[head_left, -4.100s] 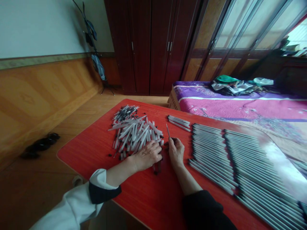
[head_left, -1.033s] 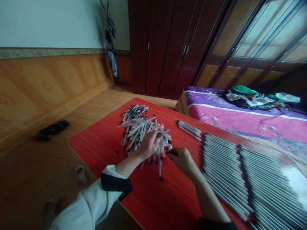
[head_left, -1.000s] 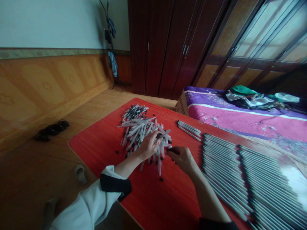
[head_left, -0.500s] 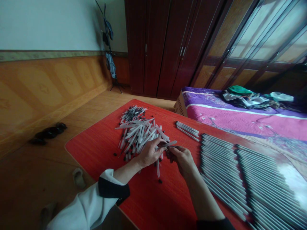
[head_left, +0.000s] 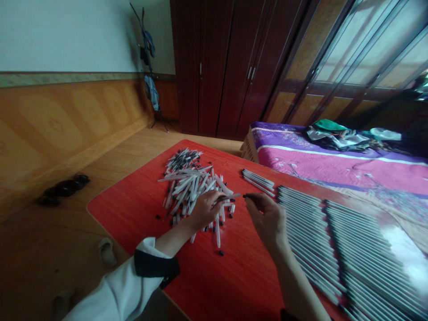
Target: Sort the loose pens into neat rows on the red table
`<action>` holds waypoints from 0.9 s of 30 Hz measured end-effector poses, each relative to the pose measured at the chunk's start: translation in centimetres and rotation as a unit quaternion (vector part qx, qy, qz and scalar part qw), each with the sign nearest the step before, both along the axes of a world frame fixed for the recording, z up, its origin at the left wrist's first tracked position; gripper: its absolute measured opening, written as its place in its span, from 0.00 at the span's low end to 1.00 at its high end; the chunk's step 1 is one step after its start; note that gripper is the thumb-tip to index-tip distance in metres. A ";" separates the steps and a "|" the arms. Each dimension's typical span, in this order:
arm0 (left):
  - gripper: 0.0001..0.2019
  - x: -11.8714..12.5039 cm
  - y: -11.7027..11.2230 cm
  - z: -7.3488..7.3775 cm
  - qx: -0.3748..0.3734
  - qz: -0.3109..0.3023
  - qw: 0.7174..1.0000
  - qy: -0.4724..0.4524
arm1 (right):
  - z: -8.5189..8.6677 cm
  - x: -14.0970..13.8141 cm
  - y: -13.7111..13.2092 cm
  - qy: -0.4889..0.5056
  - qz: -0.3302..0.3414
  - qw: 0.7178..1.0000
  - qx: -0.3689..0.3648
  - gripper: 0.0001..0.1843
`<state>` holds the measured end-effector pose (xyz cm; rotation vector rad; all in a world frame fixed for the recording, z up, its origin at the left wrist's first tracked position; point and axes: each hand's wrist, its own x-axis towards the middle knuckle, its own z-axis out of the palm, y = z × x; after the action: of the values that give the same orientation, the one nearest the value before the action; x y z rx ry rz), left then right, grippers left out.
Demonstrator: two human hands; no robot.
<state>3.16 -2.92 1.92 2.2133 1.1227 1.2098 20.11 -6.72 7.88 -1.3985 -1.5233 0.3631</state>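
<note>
My left hand [head_left: 204, 210] is closed on a slim translucent pen barrel [head_left: 233, 196], which points to the right. Between the fingertips of my right hand [head_left: 269, 219] is a small black pen cap [head_left: 245, 196], a short gap from the barrel's end. Under and behind my left hand lies a loose heap of clear pen barrels [head_left: 190, 185]. Thinner dark-and-clear pieces [head_left: 183, 159] are piled at its far end. Several black caps, one a loose cap [head_left: 221, 253] near the front, are scattered around the heap.
Long rows of capped pens [head_left: 304, 223] lie side by side on the right of the red table [head_left: 133, 187]. A smaller group of pens [head_left: 257, 179] lies behind. Beyond stand a bed [head_left: 294, 162], a dark wardrobe [head_left: 214, 67] and a coat rack [head_left: 147, 58].
My right hand has moved away to the right from my left hand, and a black cap now shows at its fingertips. My left hand still holds the barrel, slightly turned.
</note>
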 end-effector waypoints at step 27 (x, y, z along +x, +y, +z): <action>0.09 0.0 0.2 0.2 0.079 -0.018 0.997 0.009 | -0.1 0.7 0.3 -0.145 0.026 0.987 -0.060 0.12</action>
<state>3.20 -2.74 2.15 2.3544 1.0192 1.3077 20.79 -6.44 7.83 -1.5609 -1.8013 0.2970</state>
